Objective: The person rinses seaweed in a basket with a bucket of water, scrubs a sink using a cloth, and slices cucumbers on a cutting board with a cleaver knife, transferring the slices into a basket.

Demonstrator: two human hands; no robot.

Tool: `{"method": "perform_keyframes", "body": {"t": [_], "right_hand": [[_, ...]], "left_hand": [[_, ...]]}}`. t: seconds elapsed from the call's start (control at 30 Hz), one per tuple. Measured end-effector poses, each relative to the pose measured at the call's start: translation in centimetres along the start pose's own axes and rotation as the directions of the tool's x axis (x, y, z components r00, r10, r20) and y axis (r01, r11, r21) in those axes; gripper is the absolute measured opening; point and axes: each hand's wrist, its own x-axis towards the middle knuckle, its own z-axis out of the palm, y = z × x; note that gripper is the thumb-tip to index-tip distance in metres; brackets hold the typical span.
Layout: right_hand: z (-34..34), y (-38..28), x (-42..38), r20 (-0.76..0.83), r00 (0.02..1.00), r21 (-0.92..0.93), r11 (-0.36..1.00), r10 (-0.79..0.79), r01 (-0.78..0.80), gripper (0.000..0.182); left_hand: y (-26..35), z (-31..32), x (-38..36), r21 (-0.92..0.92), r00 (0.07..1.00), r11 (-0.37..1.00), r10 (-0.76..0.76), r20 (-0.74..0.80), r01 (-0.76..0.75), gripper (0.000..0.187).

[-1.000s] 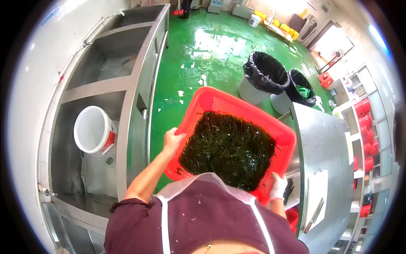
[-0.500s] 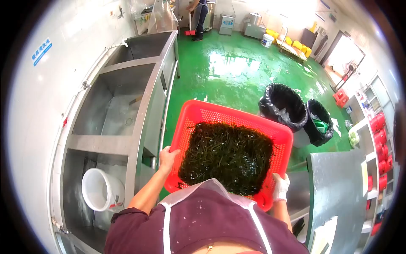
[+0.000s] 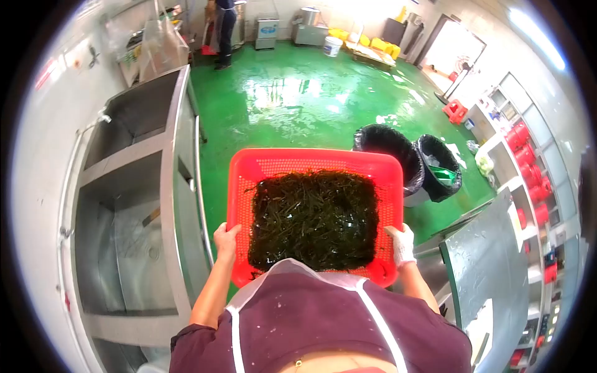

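Note:
A red perforated plastic basket point(image 3: 316, 156) is held level in front of my body. Inside it lies a heap of wet, dark green seaweed strips point(image 3: 314, 217). My bare left hand point(image 3: 226, 240) is closed on the basket's left side, its thumb over the rim. On the right side, my right hand point(image 3: 401, 244) in a white glove grips the rim near the front corner. Fingers beneath the basket are hidden on both sides. The apron over my front covers part of the basket's near edge.
To the left runs a steel sink unit point(image 3: 171, 205) with deep basins. Ahead on the right stand two bins with black liners point(image 3: 388, 146) point(image 3: 438, 168). A steel table point(image 3: 491, 261) is at my right, shelves with red containers beyond. Another person point(image 3: 225, 31) stands at the back on wet green floor point(image 3: 292, 99).
My view has turned to the right, and the basket now sits squarer before me. Both hands keep their hold. The sinks and bins have shifted left in view.

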Motion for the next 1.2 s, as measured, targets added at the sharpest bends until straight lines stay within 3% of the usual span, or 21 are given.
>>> {"method": "perform_keyframes", "body": {"t": [0.17, 0.2, 0.23, 0.27, 0.3, 0.43, 0.5, 0.67, 0.77, 0.8, 0.97, 1.0, 1.13, 1.2], "right_hand": [[5.0, -1.4, 6.8, 0.008, 0.997, -0.058, 0.995, 0.077, -0.076, 0.026], [6.9, -2.5, 8.1, 0.006, 0.999, -0.053, 0.997, 0.054, -0.054, 0.027], [8.2, -2.3, 10.3, 0.019, 1.0, -0.116, 0.993, 0.004, -0.002, 0.027], [9.4, -2.4, 12.5, -0.001, 1.0, -0.109, 0.994, -0.007, 0.007, 0.026], [10.7, -2.6, 13.8, -0.016, 1.0, -0.105, 0.994, -0.002, 0.001, 0.026], [16.0, -4.4, 20.8, 0.038, 0.997, 0.098, 0.993, 0.067, -0.07, 0.022], [17.4, -4.4, 22.4, 0.059, 0.997, 0.122, 0.991, 0.043, -0.049, 0.024], [25.0, -5.3, 29.8, 0.089, 0.996, -0.113, 0.993, 0.028, -0.018, 0.029], [31.0, -7.3, 33.7, 0.156, 0.985, -0.015, 0.998, 0.067, -0.065, 0.027], [32.7, -7.3, 35.5, 0.155, 0.988, -0.059, 0.998, -0.009, 0.019, 0.027], [37.7, -10.7, 41.4, 0.08, 0.994, -0.123, 0.989, -0.073, 0.082, 0.027], [38.6, -12.0, 41.6, 0.069, 0.996, -0.113, 0.991, -0.063, 0.071, 0.027], [42.3, -14.3, 44.3, 0.021, 1.0, -0.062, 0.998, -0.004, 0.005, 0.026], [43.6, -14.3, 46.2, -0.014, 1.0, -0.11, 0.994, -0.009, 0.008, 0.028]], "left_hand": [[-2.0, 2.4, 8.8, 0.084, 1.0, 0.996, -0.004, -0.006, 0.005, 0.013], [-0.3, 3.4, 10.4, 0.088, 1.0, 0.996, 0.01, 0.006, -0.01, 0.014], [1.8, 4.8, 11.8, 0.121, 0.997, 0.992, 0.027, -0.078, -0.017, 0.015], [0.6, 4.9, 14.8, 0.033, 1.0, 0.999, 0.005, 0.013, -0.006, 0.017], [2.1, 5.3, 16.5, 0.123, 1.0, 0.992, 0.004, 0.001, -0.004, 0.017], [4.4, 7.4, 24.2, 0.14, 0.987, 0.977, 0.16, 0.019, -0.161, 0.017], [4.4, 7.6, 25.2, 0.041, 0.991, 0.99, 0.132, 0.006, -0.132, 0.019], [3.3, 7.2, 32.1, 0.047, 0.996, 0.998, 0.039, -0.086, -0.035, 0.022], [3.0, 6.6, 39.2, 0.147, 0.993, 0.989, 0.038, -0.112, -0.021, 0.02], [2.9, 7.1, 41.9, 0.113, 0.993, 0.993, 0.043, -0.11, -0.031, 0.019], [4.8, 10.7, 50.8, -0.118, 0.999, 0.992, -0.036, -0.037, 0.031, 0.018], [6.4, 11.7, 51.8, -0.042, 0.998, 0.999, -0.024, -0.058, 0.022, 0.018], [4.2, 13.6, 60.0, -0.137, 1.0, 0.99, 0.012, 0.022, -0.009, 0.023], [5.7, 15.7, 62.8, 0.006, 1.0, 1.0, -0.014, 0.026, 0.014, 0.028]]}}
